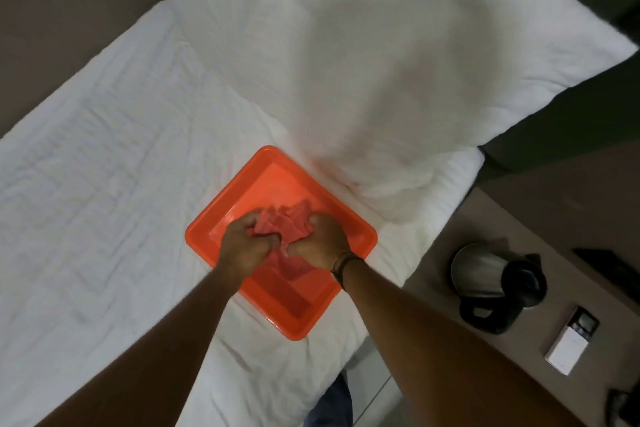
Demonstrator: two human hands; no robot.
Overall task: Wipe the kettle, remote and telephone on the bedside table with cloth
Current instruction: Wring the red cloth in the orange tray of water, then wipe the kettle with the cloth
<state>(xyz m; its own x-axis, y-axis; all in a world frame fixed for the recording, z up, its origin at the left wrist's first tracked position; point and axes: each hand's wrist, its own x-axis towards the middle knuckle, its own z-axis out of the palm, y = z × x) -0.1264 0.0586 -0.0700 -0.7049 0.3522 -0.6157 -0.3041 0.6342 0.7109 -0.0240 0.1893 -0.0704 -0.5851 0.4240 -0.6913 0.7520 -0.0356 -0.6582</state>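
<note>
Head view: left hand point(242, 246) and right hand point(320, 243) both clenched around crumpled pink cloth point(282, 224) over square glossy orange tray point(204, 229) on white bed point(104, 166). Steel kettle point(485, 270), black handle pointing toward viewer, upright on bench point(433, 288). White boxy remote point(571, 345) beside it, long axis diagonal.

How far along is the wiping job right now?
Nothing looks wiped yet. Both hands, left hand and right hand, are bunching the pink cloth over the orange plastic tray on the bed. The steel kettle on the bedside table stands untouched; remote and telephone also remain.
</note>
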